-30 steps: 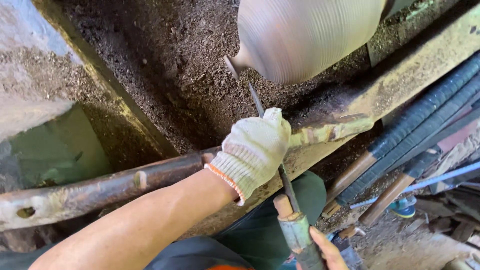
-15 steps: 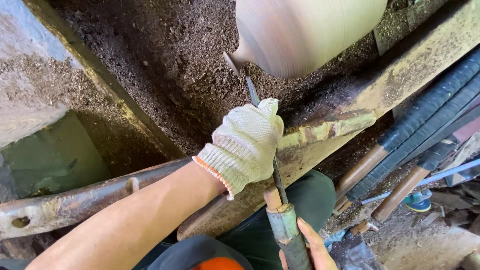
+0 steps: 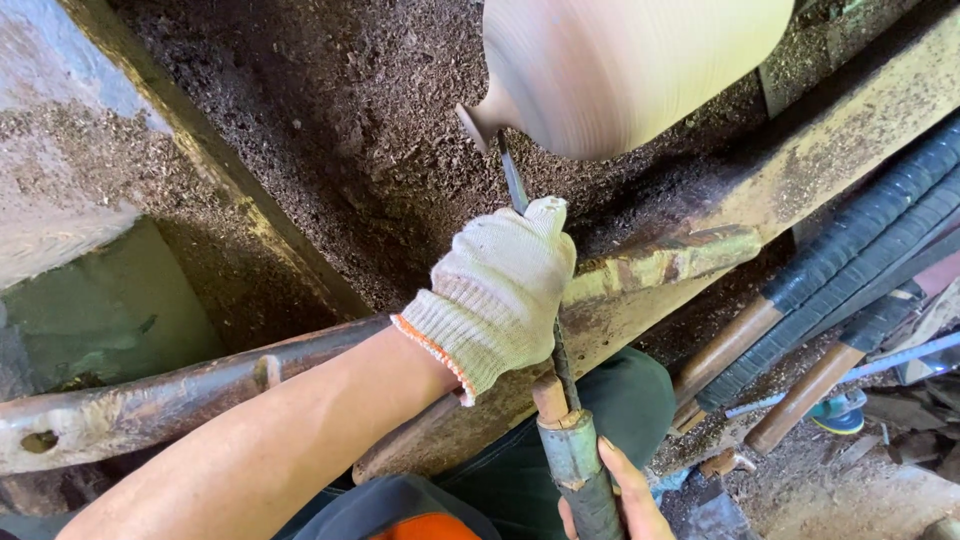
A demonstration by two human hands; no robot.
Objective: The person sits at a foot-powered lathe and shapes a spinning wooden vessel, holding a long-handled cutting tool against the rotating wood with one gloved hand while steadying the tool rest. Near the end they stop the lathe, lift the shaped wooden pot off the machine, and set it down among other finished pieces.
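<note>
A pale wooden workpiece [image 3: 630, 70], blurred and rounded with a narrow neck at its lower left, is seen at the top of the frame. The metal tip of a long turning chisel [image 3: 515, 185] is set against that neck. The chisel's shaft is laid across a worn, yellowish rest bar [image 3: 660, 262] just below the workpiece. Dark wood shavings [image 3: 330, 130] are spread over the bed beneath and behind. A rusted rod [image 3: 150, 400] is seen running out to the left, and several spare tool handles [image 3: 800, 300] are leaned at the right, well apart from the work.

The left hand [image 3: 500, 290], in a white knit glove, is closed over the shaft at the rest bar. The right hand [image 3: 625, 500], bare, is wrapped around the chisel's handle at the bottom edge; only part of it is visible.
</note>
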